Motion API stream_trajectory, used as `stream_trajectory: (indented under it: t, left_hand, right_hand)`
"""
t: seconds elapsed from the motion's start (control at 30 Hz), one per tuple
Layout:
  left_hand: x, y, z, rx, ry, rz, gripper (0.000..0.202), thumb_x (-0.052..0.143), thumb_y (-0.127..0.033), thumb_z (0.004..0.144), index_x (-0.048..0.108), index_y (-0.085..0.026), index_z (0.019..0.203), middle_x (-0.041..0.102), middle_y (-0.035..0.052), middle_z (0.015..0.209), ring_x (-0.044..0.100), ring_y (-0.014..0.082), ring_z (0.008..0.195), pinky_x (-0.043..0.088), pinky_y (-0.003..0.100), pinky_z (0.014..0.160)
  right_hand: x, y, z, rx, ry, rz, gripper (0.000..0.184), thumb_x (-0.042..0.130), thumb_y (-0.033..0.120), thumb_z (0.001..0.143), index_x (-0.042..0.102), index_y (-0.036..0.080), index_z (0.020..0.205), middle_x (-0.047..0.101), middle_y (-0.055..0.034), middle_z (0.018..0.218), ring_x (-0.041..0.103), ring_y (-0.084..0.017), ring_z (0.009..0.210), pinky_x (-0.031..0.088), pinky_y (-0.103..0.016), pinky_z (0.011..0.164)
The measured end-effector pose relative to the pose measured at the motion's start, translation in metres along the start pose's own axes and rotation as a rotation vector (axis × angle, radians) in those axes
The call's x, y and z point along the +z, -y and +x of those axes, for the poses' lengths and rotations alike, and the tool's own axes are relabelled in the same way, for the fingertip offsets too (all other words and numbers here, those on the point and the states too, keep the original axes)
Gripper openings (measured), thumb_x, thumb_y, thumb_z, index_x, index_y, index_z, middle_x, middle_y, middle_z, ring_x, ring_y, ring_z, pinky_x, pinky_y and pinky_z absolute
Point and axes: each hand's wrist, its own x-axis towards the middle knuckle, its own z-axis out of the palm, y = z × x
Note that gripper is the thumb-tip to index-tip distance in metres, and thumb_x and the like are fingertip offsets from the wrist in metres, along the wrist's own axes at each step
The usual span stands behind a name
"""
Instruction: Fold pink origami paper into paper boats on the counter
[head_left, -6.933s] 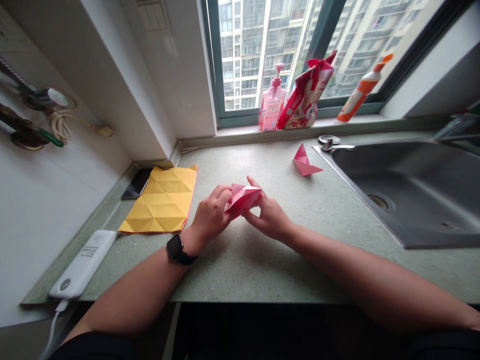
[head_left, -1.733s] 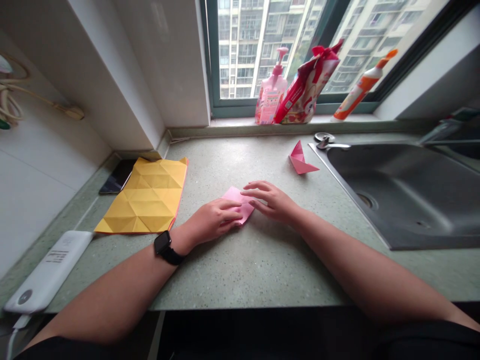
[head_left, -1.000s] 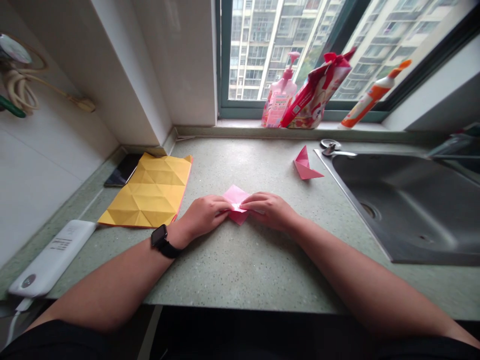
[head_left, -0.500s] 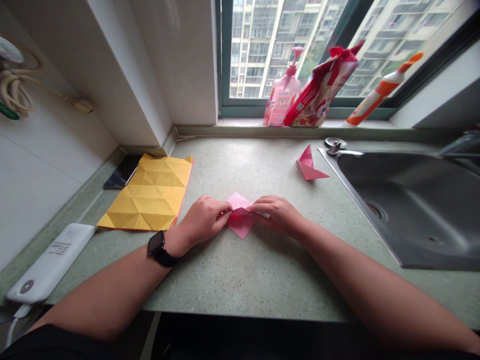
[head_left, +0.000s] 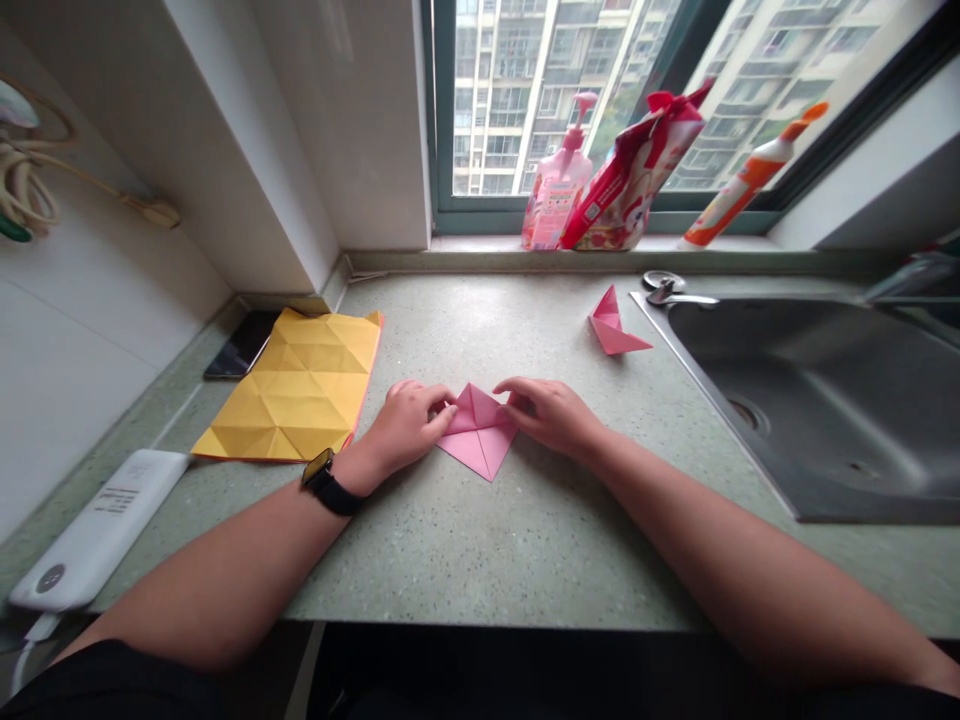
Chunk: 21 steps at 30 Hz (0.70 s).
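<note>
A pink folded paper (head_left: pixel 478 436) lies flat on the green counter (head_left: pixel 525 520), shaped like a diamond with creases. My left hand (head_left: pixel 405 425), with a black watch on the wrist, pinches the paper's left corner with curled fingers. My right hand (head_left: pixel 551 412) pinches its right corner the same way. A finished pink folded paper shape (head_left: pixel 611 325) stands farther back, near the sink.
A creased yellow paper sheet (head_left: pixel 300 390) lies at the left over a dark phone (head_left: pixel 236 348). A white power bank (head_left: pixel 90 530) sits at the near left. A steel sink (head_left: pixel 810 390) fills the right. A pink pump bottle (head_left: pixel 553 195), red pouch (head_left: pixel 634 175) and orange-capped bottle (head_left: pixel 739 185) stand on the windowsill.
The pink paper went from held up in the air to flat on the counter. In the last half second my hands moved apart and the paper spread wider into a diamond.
</note>
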Motion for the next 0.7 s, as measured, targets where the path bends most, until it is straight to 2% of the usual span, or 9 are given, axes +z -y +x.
stream_trajectory:
  t: [0.13,0.23,0.3,0.4,0.47,0.57,0.7]
  left_hand:
    - [0.002,0.005,0.000,-0.031,-0.030,0.002,0.024,0.068,-0.025,0.102,0.075,-0.022,0.125,0.079,0.0032,0.096,0.070,0.0262,0.100,0.051,0.051,0.108]
    - [0.002,0.004,-0.002,0.024,-0.044,0.023,0.035,0.067,-0.023,0.103,0.069,-0.022,0.138,0.077,0.0073,0.113,0.068,0.0281,0.113,0.050,0.052,0.111]
    - [0.001,0.003,-0.003,0.104,-0.032,0.048,0.032,0.064,-0.022,0.105,0.072,-0.024,0.136,0.073,0.0097,0.128,0.065,0.0288,0.122,0.051,0.052,0.114]
    - [0.001,0.001,-0.003,0.231,0.022,0.062,0.023,0.062,-0.021,0.108,0.079,-0.027,0.122,0.068,0.0094,0.144,0.062,0.0283,0.133,0.045,0.056,0.124]
    - [0.001,0.000,-0.003,0.284,0.086,0.037,0.022,0.061,-0.020,0.110,0.079,-0.027,0.120,0.069,0.0081,0.146,0.064,0.0269,0.134,0.042,0.059,0.128]
    - [0.002,-0.001,-0.001,0.292,0.161,0.014,0.026,0.060,-0.020,0.111,0.078,-0.027,0.129,0.074,0.0074,0.141,0.069,0.0255,0.128,0.047,0.057,0.125]
    - [0.003,0.000,-0.002,0.269,0.135,0.060,0.027,0.058,-0.025,0.113,0.077,-0.027,0.132,0.074,0.0084,0.143,0.070,0.0271,0.129,0.049,0.059,0.123]
  right_hand:
    - [0.002,0.000,0.001,0.021,-0.007,-0.026,0.021,0.065,0.026,0.101,0.073,0.026,0.120,0.076,-0.0005,0.085,0.067,-0.017,0.073,0.052,-0.032,0.073]
    - [0.004,0.002,0.001,0.005,-0.017,-0.073,0.016,0.065,0.030,0.104,0.074,0.026,0.117,0.076,-0.0017,0.087,0.068,-0.018,0.076,0.051,-0.032,0.075]
    - [0.006,0.002,0.003,-0.007,-0.030,-0.100,0.014,0.066,0.028,0.104,0.074,0.025,0.116,0.076,-0.0019,0.087,0.068,-0.019,0.078,0.051,-0.033,0.078]
    - [0.012,0.001,0.010,-0.017,-0.056,-0.134,0.015,0.068,0.022,0.102,0.073,0.024,0.116,0.076,-0.0023,0.089,0.069,-0.020,0.083,0.051,-0.035,0.082]
    - [0.015,0.000,0.015,-0.020,-0.067,-0.154,0.015,0.068,0.019,0.100,0.072,0.025,0.114,0.076,-0.0028,0.091,0.069,-0.022,0.087,0.051,-0.036,0.085]
    - [0.014,0.002,0.017,-0.039,-0.111,-0.182,0.015,0.066,0.019,0.101,0.073,0.026,0.112,0.077,-0.0057,0.102,0.069,-0.024,0.096,0.052,-0.038,0.089]
    - [0.006,0.011,0.006,-0.144,-0.130,-0.211,0.019,0.064,0.023,0.105,0.079,0.027,0.117,0.078,-0.0090,0.112,0.068,-0.026,0.103,0.052,-0.042,0.092]
